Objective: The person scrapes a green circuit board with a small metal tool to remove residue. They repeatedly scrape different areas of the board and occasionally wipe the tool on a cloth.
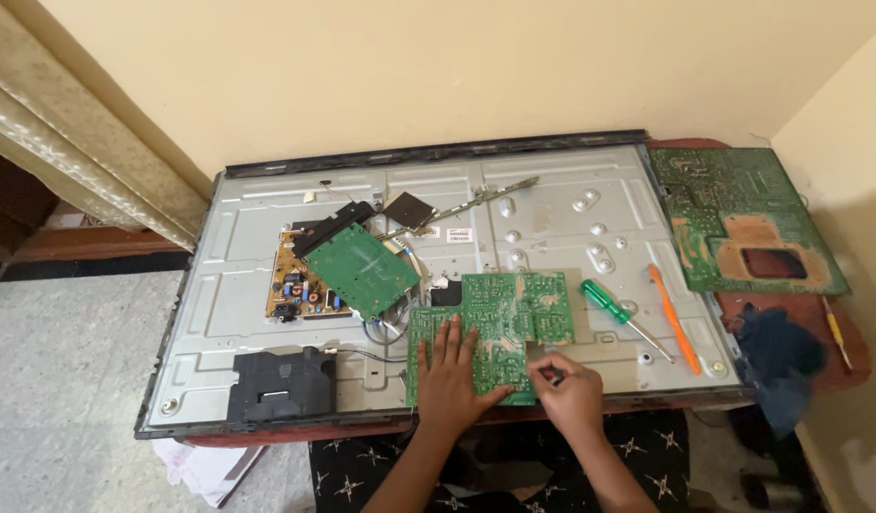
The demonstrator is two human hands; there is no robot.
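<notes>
A green circuit board [499, 318] lies solder side up on the grey metal back of a flat screen panel [229, 285]. My left hand [452, 375] rests flat on the board's near left part, fingers spread. At the board's near right corner my right hand [571, 389] is closed on a small tool with a dark red tip [550, 373]; its working end touches the board's edge.
A second green board [360, 268] leans over a brown power board [295, 285]. A green-handled screwdriver [623, 318] and an orange pry tool [673, 318] lie at right. A large green board [742, 214], a dark cloth [778, 356] and a black speaker box [281, 383] are nearby.
</notes>
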